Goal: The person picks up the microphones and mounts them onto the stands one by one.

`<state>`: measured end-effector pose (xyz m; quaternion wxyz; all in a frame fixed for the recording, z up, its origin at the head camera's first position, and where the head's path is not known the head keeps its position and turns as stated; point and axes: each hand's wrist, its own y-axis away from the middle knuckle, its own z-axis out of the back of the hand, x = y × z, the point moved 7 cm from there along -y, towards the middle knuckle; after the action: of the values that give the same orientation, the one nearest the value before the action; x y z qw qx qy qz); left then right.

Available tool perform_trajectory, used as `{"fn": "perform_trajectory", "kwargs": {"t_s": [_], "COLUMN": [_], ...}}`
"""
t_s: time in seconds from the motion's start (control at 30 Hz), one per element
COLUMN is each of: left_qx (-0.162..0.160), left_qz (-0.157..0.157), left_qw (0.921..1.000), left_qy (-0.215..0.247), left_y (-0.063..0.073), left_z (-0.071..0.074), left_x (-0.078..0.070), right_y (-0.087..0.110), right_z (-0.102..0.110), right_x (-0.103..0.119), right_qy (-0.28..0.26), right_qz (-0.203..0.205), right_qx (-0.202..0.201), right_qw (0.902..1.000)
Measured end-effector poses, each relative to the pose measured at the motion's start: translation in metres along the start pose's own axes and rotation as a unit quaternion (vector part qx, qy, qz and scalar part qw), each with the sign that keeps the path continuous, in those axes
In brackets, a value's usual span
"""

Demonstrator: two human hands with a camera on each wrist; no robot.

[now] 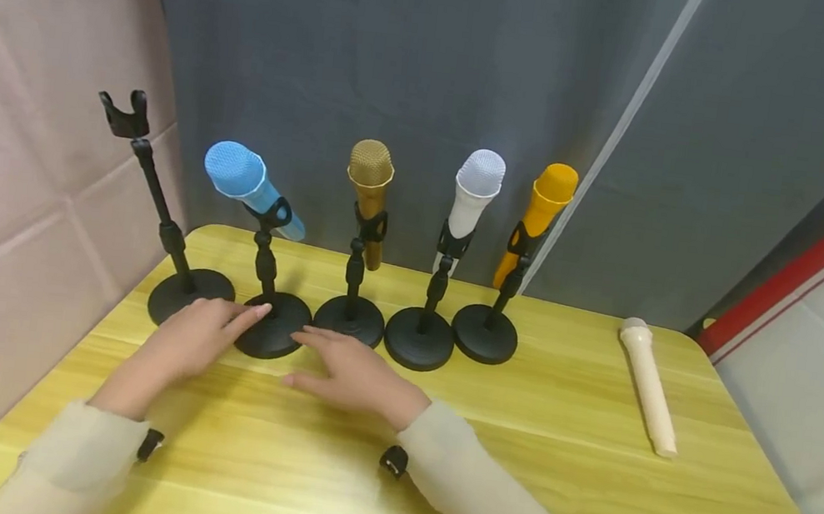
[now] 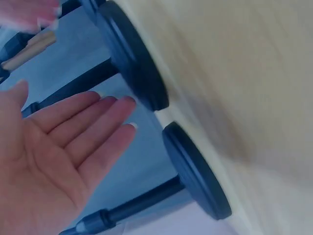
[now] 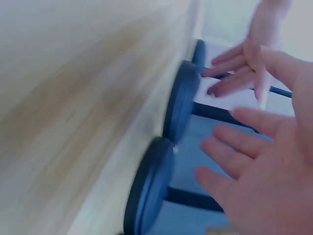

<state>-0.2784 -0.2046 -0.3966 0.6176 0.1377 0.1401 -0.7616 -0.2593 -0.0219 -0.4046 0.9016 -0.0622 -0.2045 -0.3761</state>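
Observation:
My left hand (image 1: pixel 192 339) is beside the round black base (image 1: pixel 276 335) of the stand that holds a tilted blue microphone (image 1: pixel 235 171). Its thumb overlaps that base in the head view; contact cannot be told. Across from it, my right hand (image 1: pixel 362 376) reaches in from the other side, fingers loosely extended and nothing held. The palm of the left hand (image 2: pixel 63 152) shows bare in the left wrist view. In the right wrist view the right hand (image 3: pixel 264 171) is also without any object. A gold microphone (image 1: pixel 372 169) sits in the neighbouring stand.
At far left, a black stand (image 1: pixel 159 188) has a vacant clip. Stands right of the gold one carry a white microphone (image 1: pixel 479 176) and an orange microphone (image 1: pixel 550 192). A cream microphone (image 1: pixel 648 391) lies on the wooden table (image 1: pixel 551 439). Grey curtain (image 1: pixel 435 42) hangs behind.

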Motion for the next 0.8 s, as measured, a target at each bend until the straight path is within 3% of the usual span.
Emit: {"fn": "perform_trajectory", "kwargs": {"t_s": [0.17, 0.3, 0.4, 0.57, 0.73, 0.8], "left_qx": [-0.088, -0.187, -0.263, -0.367, -0.427, -0.433], "left_qz": [-0.009, -0.010, 0.005, 0.032, 0.072, 0.097], "left_qw": [0.9960, 0.9815, 0.9626, 0.9209, 0.8818, 0.8737], "left_qy": [0.009, 0.039, 0.066, 0.128, 0.187, 0.199], "left_y": [0.008, 0.016, 0.023, 0.028, 0.031, 0.031], "left_z": [0.028, 0.048, 0.060, 0.075, 0.085, 0.088], "left_x": [-0.004, -0.003, 0.004, 0.019, 0.032, 0.037], "right_y": [0.039, 0.065, 0.081, 0.105, 0.128, 0.138], "right_z": [0.015, 0.031, 0.045, 0.071, 0.097, 0.108], "right_x": [-0.008, -0.020, -0.029, -0.044, -0.059, -0.067], "right_qy": [-0.023, -0.020, -0.027, -0.025, 0.006, 0.020], "right_qz": [0.022, 0.019, 0.004, -0.018, -0.043, -0.050], "right_qx": [-0.007, -0.034, -0.053, -0.089, -0.140, -0.166], "right_qw": [0.9995, 0.9991, 0.9982, 0.9956, 0.9892, 0.9846]}}
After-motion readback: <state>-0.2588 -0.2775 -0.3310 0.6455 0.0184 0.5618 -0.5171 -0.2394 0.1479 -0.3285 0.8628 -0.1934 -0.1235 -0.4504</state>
